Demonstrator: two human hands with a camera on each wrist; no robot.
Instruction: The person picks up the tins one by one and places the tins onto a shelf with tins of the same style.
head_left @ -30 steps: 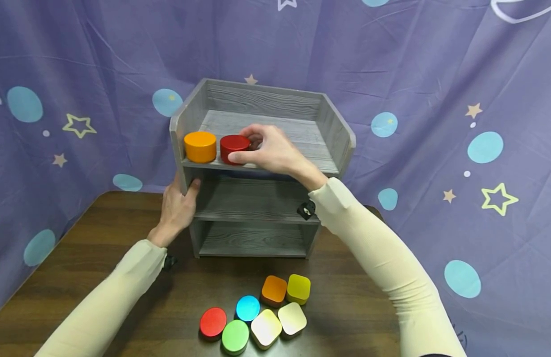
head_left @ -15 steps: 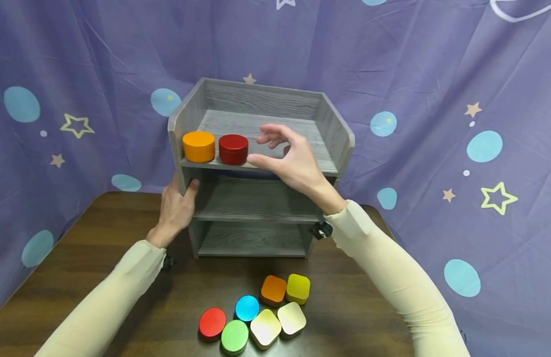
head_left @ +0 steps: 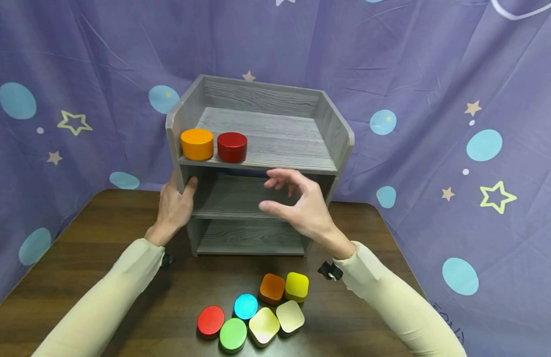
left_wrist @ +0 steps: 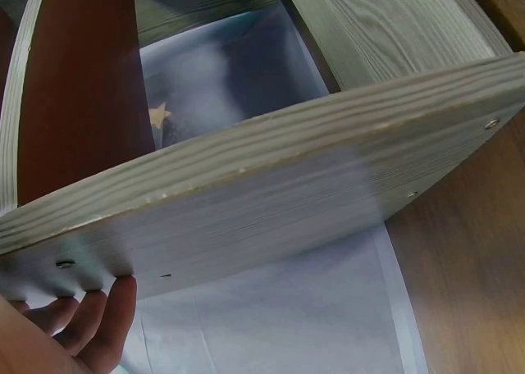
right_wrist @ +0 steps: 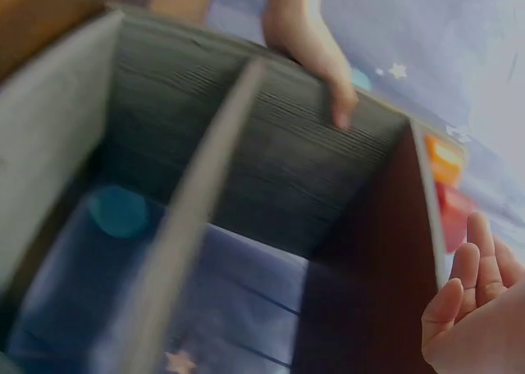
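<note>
In the head view a grey wooden shelf unit [head_left: 266, 244] stands on the table. At its left side my left hand [head_left: 174, 206] grips the upright panel [left_wrist: 271, 193], thumb inside and fingers against the outer face. An orange round tin [head_left: 197, 145] and a dark red round tin [head_left: 232, 148] sit side by side at the left front of the top shelf. Before the middle compartment hovers my right hand [head_left: 302, 206], its fingers loosely curved and apart from the thumb, holding nothing. The right wrist view is blurred but shows both hands.
Before the shelf lie several tins: red [head_left: 211, 321], blue [head_left: 246, 307] and green [head_left: 233, 334] round ones, and orange [head_left: 272, 288], yellow [head_left: 297, 286], pale yellow [head_left: 264, 326] and cream [head_left: 290, 316] square ones. A purple curtain [head_left: 418, 59] hangs behind the table [head_left: 101, 223].
My right hand has let go of the dark red tin, drawn back to the right and come down below the top shelf. The left hand keeps its grip on the panel.
</note>
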